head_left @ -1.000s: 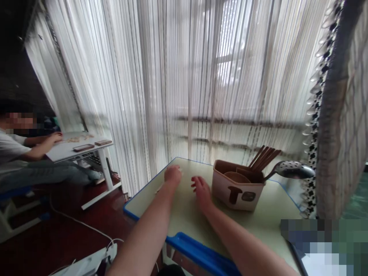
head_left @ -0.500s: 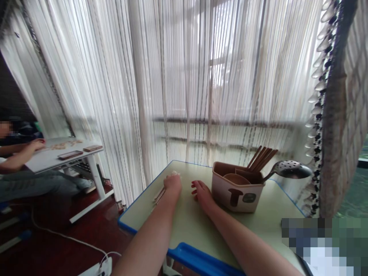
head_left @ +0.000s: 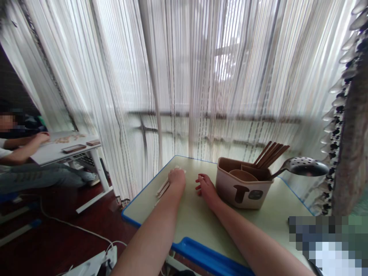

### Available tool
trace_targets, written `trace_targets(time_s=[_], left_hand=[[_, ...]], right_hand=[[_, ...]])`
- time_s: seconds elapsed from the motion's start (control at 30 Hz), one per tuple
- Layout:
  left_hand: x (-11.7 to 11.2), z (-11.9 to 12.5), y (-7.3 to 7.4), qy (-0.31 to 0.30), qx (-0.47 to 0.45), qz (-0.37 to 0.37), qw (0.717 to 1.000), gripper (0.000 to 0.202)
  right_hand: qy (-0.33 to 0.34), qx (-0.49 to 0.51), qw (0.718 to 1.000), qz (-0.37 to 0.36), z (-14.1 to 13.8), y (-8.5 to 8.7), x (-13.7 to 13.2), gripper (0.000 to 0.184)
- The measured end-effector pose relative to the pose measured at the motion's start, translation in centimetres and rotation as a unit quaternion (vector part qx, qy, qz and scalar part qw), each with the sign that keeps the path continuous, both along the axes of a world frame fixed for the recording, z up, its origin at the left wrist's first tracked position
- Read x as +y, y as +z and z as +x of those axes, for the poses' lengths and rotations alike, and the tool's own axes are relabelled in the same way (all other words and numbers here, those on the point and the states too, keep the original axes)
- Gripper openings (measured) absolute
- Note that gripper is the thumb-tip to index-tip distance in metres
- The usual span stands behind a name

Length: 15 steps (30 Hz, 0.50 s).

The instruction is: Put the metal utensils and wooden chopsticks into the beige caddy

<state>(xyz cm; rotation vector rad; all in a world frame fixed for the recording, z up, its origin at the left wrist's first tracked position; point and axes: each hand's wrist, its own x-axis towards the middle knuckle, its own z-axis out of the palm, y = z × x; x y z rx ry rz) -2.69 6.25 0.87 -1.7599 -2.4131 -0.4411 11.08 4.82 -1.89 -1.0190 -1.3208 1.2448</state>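
Note:
My left hand (head_left: 176, 177) is closed, its back toward me, low over the table's left half. Thin pale sticks (head_left: 163, 188) run out from under it toward the near left, and a whitish end pokes past its far side. My fingertips there are hidden. To its right, my right hand (head_left: 206, 188) holds nothing, with the fingers apart and slightly curled. Just beside that hand stands a beige utensil holder (head_left: 240, 193) with a brown mushroom design. Brown chopsticks (head_left: 271, 154) lean out of its back, and a slotted metal ladle (head_left: 307, 167) sticks out to the right.
The pale table (head_left: 195, 226) has a blue edge and a blue tray lip (head_left: 209, 256) in front. Sheer curtains (head_left: 184, 76) hang behind it. At left, another person sits at a white table (head_left: 54, 153). A white cable (head_left: 71, 226) and a power strip (head_left: 94, 264) lie below.
The view has swung a little to the left, so the table and holder appear farther right. Both hands keep nearly the same pose; more of the pale sticks shows beside my left hand.

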Motion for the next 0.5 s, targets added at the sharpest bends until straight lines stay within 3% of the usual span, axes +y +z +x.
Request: trace_targets(time_s=[0.27,0.5], left_hand=[[-0.38,0.23,0.64,-0.017,-0.064,0.024,0.998,0.031],[0.12,0.61,0.88,-0.117,-0.215,0.062,0.968,0.024]], right_hand=[[0.0,0.015,1.0,-0.013,0.15,0.54,-0.48,0.03],[-0.026,0.034,0.998,-0.038,0.41,0.82,-0.31,0.025]])
